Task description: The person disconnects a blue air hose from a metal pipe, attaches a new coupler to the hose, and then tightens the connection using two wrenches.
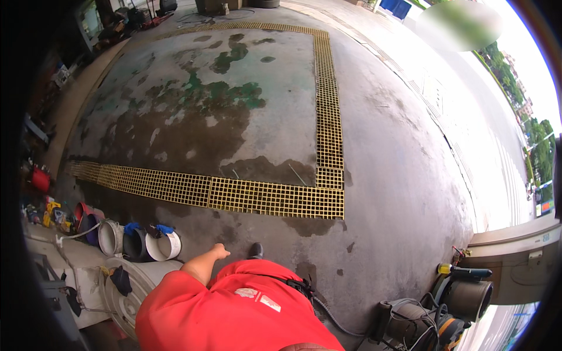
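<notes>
My left hand (219, 251) hangs beside the red shirt (234, 304), over the grey floor. Its fingers look curled in, and nothing shows in them. Closest to it on the left is a white bucket (163, 245) with a blue cloth (164, 229) over its rim. A dark bucket (136, 245) and another white bucket (110, 237) stand alongside. My right hand is out of sight. By my right side, a dark hose (336, 326) runs from near my waist toward machines at the lower right.
Yellow floor grating (275, 198) frames a wet, stained concrete bay (193, 111). A large pale round tub (120, 292) stands at the lower left. A cylindrical machine (468, 298) with a yellow-and-black tool (465, 271) on top and tangled cables (421, 316) stand lower right.
</notes>
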`<state>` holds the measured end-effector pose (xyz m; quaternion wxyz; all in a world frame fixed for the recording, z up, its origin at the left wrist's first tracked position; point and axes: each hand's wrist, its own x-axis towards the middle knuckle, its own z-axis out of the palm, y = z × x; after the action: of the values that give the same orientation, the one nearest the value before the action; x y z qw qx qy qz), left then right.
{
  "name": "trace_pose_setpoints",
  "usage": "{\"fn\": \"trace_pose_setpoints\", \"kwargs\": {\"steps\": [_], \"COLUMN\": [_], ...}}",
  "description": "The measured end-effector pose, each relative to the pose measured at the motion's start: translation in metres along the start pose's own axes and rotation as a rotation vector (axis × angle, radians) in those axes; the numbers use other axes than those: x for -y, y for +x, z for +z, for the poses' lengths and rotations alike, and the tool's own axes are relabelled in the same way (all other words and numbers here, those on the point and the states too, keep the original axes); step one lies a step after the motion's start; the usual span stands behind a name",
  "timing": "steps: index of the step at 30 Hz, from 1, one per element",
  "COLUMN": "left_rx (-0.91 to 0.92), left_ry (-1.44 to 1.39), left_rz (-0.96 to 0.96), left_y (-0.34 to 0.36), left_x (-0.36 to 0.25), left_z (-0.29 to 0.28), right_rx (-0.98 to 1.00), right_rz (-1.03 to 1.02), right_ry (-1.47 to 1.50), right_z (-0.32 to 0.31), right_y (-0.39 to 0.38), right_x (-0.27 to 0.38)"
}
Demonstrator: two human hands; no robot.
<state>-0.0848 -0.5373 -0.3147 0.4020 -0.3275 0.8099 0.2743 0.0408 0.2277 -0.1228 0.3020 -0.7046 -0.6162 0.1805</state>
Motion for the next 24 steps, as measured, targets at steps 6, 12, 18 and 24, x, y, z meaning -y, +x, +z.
{"fn": "trace_pose_setpoints", "kwargs": {"steps": [6,12,18,24], "left_rx": [-0.003,-0.123,-0.235,-0.260], "left_ry": [-0.125,-0.321,-0.562,-0.637], "left_rz": [0.034,0.057,-0.100,-0.162], "left_y": [0.050,0.137,0.208,0.231], "left_x": [-0.041,-0.113,-0.151,-0.192], "left_z": [-0.052,-0.152,-0.235,-0.334], "right_rx": [0.308,0.525,1.041,1.551], "right_rz": [-0.043,0.041,-0.361,-0.853], "right_ry": [-0.100,-0.216,-0.493,-0.590], "right_z": [0.135,0.250,0.470,0.633], "right_y": [-0.128,-0.213,-0.344,-0.675], "right_x": [0.120,0.224,0.390,0.595]}}
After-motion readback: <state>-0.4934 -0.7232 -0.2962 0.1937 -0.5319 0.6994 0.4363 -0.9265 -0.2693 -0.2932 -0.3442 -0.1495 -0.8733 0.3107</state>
